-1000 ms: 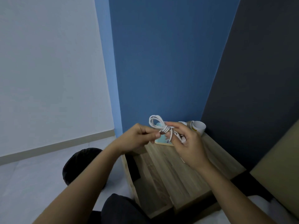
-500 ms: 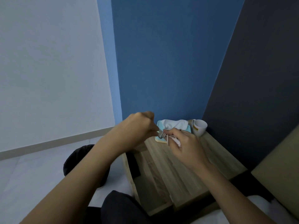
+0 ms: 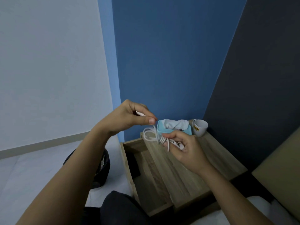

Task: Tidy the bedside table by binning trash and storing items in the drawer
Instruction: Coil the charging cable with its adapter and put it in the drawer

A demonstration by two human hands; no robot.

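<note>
A thin white charging cable (image 3: 150, 135), coiled into loose loops, is held in the air between two bare hands, above the far left corner of a light wooden bedside table (image 3: 203, 164). The right hand (image 3: 183, 147) has its thumb and fingers closed around the bundled middle of the coil, loops sticking out to the left. The left hand (image 3: 128, 118), raised higher and to the left, pinches one free end of the cable between thumb and forefinger, and a strand runs down from it to the bundle.

At the back of the tabletop stands a pale blue rectangular tissue box (image 3: 174, 130) with white tissue bunched in its opening. Just beside it on the right is a white ceramic mug (image 3: 200, 127) with a yellow label (its text is too small to read). The table's wooden drawer (image 3: 146, 179) is pulled open to the left, below the hands. On the pale floor further left, partly hidden by the left forearm, sits a round black bin (image 3: 103, 168).
</note>
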